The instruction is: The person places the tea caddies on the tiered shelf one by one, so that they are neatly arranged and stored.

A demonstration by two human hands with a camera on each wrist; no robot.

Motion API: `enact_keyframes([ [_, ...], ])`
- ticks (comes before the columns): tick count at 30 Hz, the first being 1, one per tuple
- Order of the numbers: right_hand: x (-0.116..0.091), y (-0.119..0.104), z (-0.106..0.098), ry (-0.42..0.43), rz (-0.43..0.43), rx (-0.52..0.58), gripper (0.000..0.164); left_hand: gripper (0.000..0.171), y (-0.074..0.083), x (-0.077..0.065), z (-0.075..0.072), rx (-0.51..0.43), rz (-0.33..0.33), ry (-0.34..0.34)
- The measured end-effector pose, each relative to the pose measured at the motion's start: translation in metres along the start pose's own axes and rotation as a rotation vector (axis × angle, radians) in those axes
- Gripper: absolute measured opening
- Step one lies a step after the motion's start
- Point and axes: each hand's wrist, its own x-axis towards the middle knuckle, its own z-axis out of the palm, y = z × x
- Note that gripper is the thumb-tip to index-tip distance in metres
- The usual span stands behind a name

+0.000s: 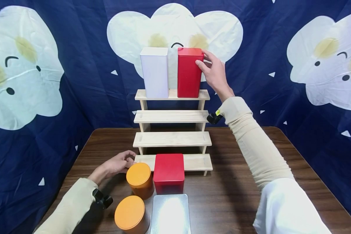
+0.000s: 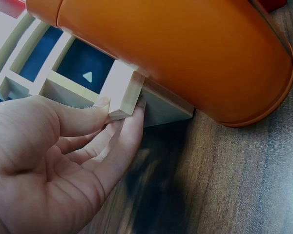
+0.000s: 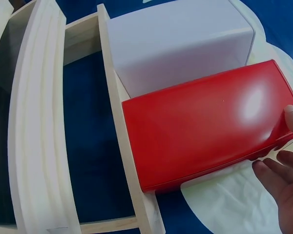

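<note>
A tall red tin [image 1: 189, 73] stands upright on the top step of a wooden stepped rack [image 1: 172, 116]. My right hand [image 1: 214, 71] holds this tin near its upper right edge, thumb on the front face and fingers around the side. To its left, with a gap between, is a tall white tin [image 1: 154, 73]. Down at the lowest step, my left hand [image 2: 63, 151] pinches the left end of the board [image 2: 122, 90], thumb above and fingers beneath. An orange round canister [image 2: 185, 53] stands close beside that hand.
In front of the rack are a red square-lidded tin [image 1: 169, 172], a second orange canister [image 1: 130, 213] and a silver-lidded tin [image 1: 170, 214]. All stand on a dark wood table [image 1: 237, 182]. Behind hangs a blue cloth [image 1: 260, 65] with white clouds.
</note>
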Motion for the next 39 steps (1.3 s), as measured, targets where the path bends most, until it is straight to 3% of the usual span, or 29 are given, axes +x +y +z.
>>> enact_keyframes([
  [7, -0.015, 0.0, -0.003, 0.025, -0.067, -0.058, 0.072, 0.051, 0.0, 0.0, 0.0, 0.016, -0.003, 0.002],
  [23, -0.058, -0.005, -0.023, 0.038, -0.198, 0.036, 0.065, 0.051, -0.002, 0.0, 0.0, 0.008, -0.002, -0.009],
  [29, -0.096, -0.024, -0.026, -0.011, -0.245, 0.078, 0.06, 0.051, -0.001, 0.0, -0.001, 0.016, -0.004, -0.008],
  [39, -0.136, -0.028, -0.013, -0.129, -0.331, 0.153, 0.061, 0.051, 0.0, 0.0, 0.0, 0.009, 0.0, -0.009],
])
